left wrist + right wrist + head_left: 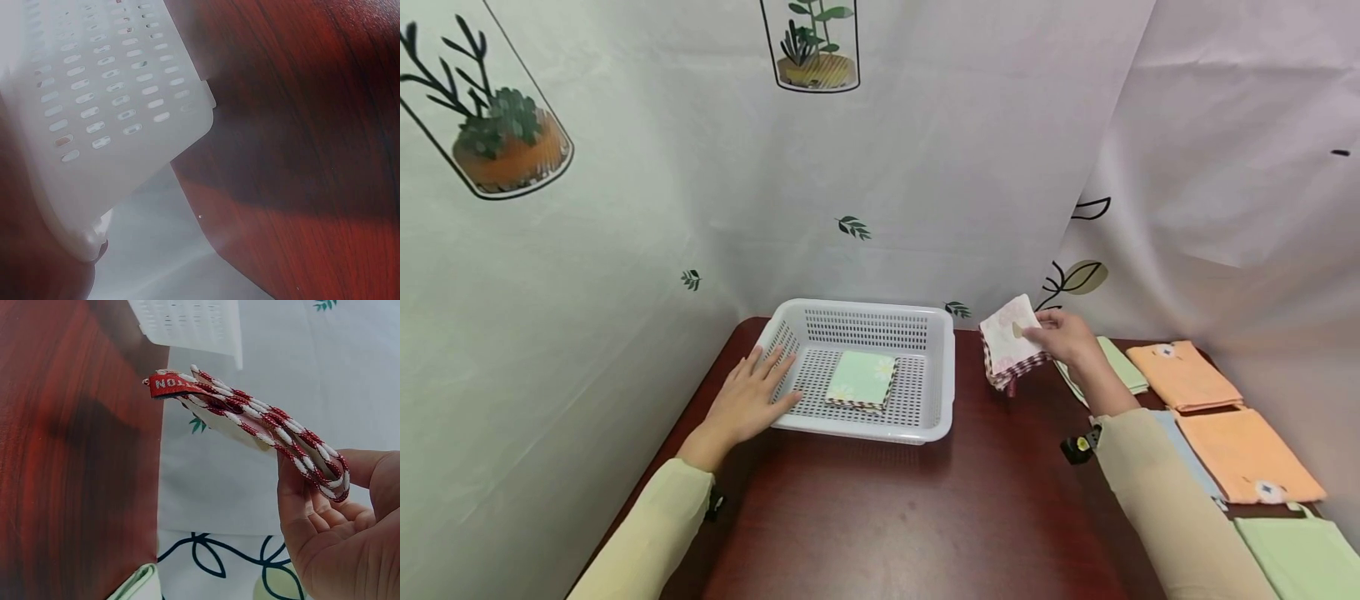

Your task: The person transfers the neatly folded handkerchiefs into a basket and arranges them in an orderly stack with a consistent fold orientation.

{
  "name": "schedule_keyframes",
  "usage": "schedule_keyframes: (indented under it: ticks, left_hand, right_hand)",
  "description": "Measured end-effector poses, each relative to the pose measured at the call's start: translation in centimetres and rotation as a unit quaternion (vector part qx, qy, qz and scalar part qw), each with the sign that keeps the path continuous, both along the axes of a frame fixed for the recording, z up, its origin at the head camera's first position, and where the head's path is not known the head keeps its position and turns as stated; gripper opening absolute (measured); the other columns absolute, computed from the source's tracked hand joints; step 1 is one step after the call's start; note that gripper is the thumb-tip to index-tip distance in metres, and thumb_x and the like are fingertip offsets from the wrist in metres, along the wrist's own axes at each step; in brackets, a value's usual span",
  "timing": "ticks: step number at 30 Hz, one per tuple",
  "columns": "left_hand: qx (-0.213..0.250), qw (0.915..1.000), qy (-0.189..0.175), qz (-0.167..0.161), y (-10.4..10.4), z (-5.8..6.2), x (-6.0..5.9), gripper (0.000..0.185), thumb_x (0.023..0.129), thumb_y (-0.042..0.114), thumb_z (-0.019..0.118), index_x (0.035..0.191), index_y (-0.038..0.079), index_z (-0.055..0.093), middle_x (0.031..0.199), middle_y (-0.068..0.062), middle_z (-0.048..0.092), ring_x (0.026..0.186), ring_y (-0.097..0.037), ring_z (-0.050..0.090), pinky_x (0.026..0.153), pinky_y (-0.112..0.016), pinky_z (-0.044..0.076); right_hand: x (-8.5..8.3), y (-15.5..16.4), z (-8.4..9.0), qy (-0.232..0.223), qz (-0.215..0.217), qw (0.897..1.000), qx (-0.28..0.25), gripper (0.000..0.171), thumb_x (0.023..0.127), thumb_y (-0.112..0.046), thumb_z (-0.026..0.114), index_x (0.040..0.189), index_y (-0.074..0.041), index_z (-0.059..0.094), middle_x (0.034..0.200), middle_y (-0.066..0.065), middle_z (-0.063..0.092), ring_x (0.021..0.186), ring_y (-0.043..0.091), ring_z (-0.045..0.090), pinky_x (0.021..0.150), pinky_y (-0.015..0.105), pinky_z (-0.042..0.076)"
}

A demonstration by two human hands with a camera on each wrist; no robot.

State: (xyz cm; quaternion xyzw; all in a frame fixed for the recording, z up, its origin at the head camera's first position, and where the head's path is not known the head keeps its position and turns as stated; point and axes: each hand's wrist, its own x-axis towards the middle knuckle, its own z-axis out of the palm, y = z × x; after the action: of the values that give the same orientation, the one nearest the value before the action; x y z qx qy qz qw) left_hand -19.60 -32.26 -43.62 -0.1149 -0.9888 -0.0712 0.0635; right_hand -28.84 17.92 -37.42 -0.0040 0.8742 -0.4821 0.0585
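Right hand (1067, 337) pinches the folded pink cloth (1011, 342) (centre-right of frame); left hand (747, 400), fingers flat, steadies the basket (940, 392). Keep the folds square.

This looks like a makeshift recording booth rather than a lived-in room: pale curtain sheets (970, 167) printed with potted plants and leaves hang close round a small dark red wooden table (925, 508). A white plastic basket (936, 392) sits at the far side, and folded orange cloths (1243, 454) and green cloths (1303, 554) lie in a row along the right edge.
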Motion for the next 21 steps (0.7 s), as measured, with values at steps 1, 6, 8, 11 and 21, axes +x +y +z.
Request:
schedule_keyframes:
  ticks: [1,6,8,11,21]
  left_hand:
    - [0.001,1.0,-0.001,0.0,0.0,0.0,0.0,0.077,0.099,0.056,0.052,0.16,0.014,0.032,0.165,-0.017,0.028,0.153,-0.046,0.011,0.121,-0.064,0.013]
    - [-0.001,1.0,-0.002,0.0,0.0,0.1,0.1,0.076,0.099,0.055,0.053,0.16,0.014,0.032,0.165,-0.017,0.028,0.153,-0.046,0.011,0.121,-0.064,0.012]
    - [-0.001,1.0,-0.002,-0.001,0.0,0.1,0.1,0.076,0.099,0.055,0.053,0.16,0.013,0.032,0.165,-0.017,0.028,0.153,-0.046,0.011,0.121,-0.064,0.012]
    - [0.0,1.0,-0.001,0.0,0.0,0.2,0.2,0.077,0.099,0.055,0.053,0.16,0.013,0.033,0.165,-0.017,0.028,0.153,-0.046,0.011,0.121,-0.064,0.013]
    - [-0.003,1.0,-0.003,0.001,0.1,0.2,0.2,0.078,0.099,0.059,0.05,0.16,0.014,0.031,0.165,-0.017,0.028,0.153,-0.046,0.011,0.121,-0.064,0.012]
  right_hand:
    - [0.0,0.0,0.1,-0.001,0.001,1.0,0.0,0.054,0.101,-0.021,0.06,0.144,0.009,0.045,0.135,0.029,0.054,0.102,0.024,0.058,0.075,0.023,0.049]
    - [0.1,-0.3,0.7,-0.002,0.001,1.0,-0.004,0.053,0.101,-0.021,0.06,0.144,0.007,0.046,0.137,0.029,0.053,0.105,0.027,0.058,0.076,0.025,0.049]
    - [0.2,-0.4,0.9,0.0,0.001,1.0,-0.002,0.052,0.101,-0.022,0.06,0.143,0.006,0.047,0.138,0.029,0.054,0.106,0.026,0.058,0.077,0.025,0.049]
    - [0.3,-0.5,1.1,0.0,0.002,1.0,-0.005,0.053,0.101,-0.023,0.06,0.144,0.005,0.047,0.14,0.029,0.053,0.113,0.031,0.057,0.081,0.028,0.049]
    - [0.5,-0.8,2.0,0.005,-0.001,1.0,-0.013,0.052,0.102,-0.025,0.059,0.144,0.003,0.048,0.139,0.025,0.053,0.117,0.031,0.054,0.086,0.034,0.048]
